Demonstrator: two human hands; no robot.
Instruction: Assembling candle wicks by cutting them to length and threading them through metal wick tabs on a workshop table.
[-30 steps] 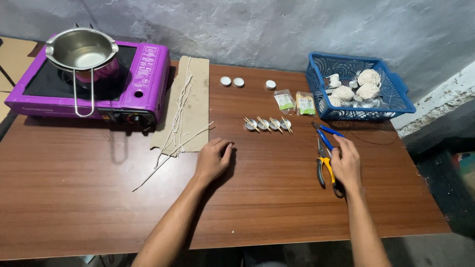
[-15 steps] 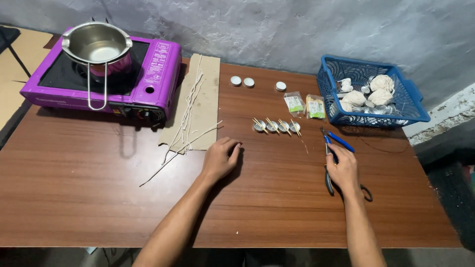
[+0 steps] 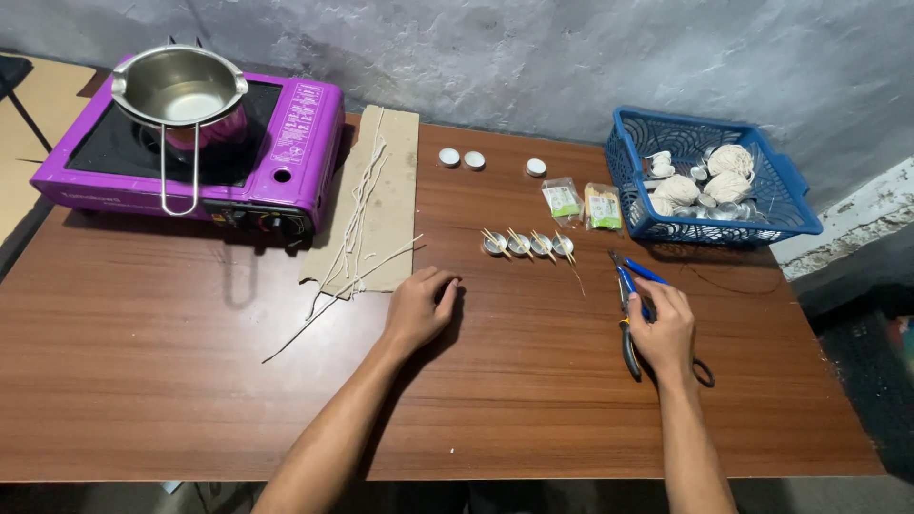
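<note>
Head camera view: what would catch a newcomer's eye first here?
Brightest is the purple stove at the table's far left, a steel pot on top. Far right sits a blue basket holding pale string balls. In front, the right hand rests on blue-handled pliers; the left hand lies on the bare wooden table.

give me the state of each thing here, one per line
left hand: flat on the table, holding nothing
right hand: resting on the pliers
pliers: lying flat, handles apart
pot: upright on the stove, looks empty
basket: upright, holding balls of string
four small cups: upright in a row, sticks in them
wicks: loose on cardboard
</note>
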